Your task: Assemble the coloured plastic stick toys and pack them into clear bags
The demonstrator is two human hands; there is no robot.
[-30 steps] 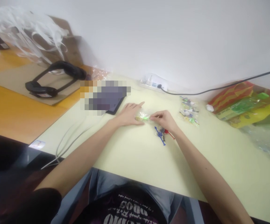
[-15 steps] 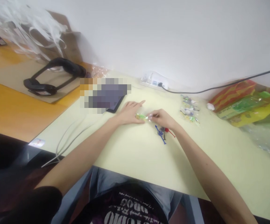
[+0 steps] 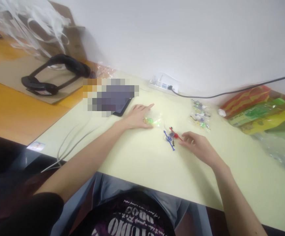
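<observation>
My left hand (image 3: 138,117) lies palm down on the pale yellow table (image 3: 137,154), fingers stretched out and thumb apart. Between its thumb and index side is a small clear plastic packet (image 3: 152,121) with green and yellow pieces; the thumb reaches its lower edge. My right hand (image 3: 198,146) is just right of a small cluster of plastic toy parts. Its fingers are loosely curled and apart, with the tips at the end of a red stick-like piece (image 3: 175,135). Beside that lies a blue stick-like piece (image 3: 169,139), with small dark parts among them.
Behind my left hand lies a dark tablet (image 3: 126,106), partly pixelated. Several small packets (image 3: 200,114) lie at the back right, near colourful plastic bags (image 3: 258,109). A power strip (image 3: 163,82) with a black cable is against the wall. A black frame-like device (image 3: 56,77) sits left.
My right hand has let go of the clear packet's right end and moved right and towards me, to the red piece. My left hand has stayed beside the packet.
</observation>
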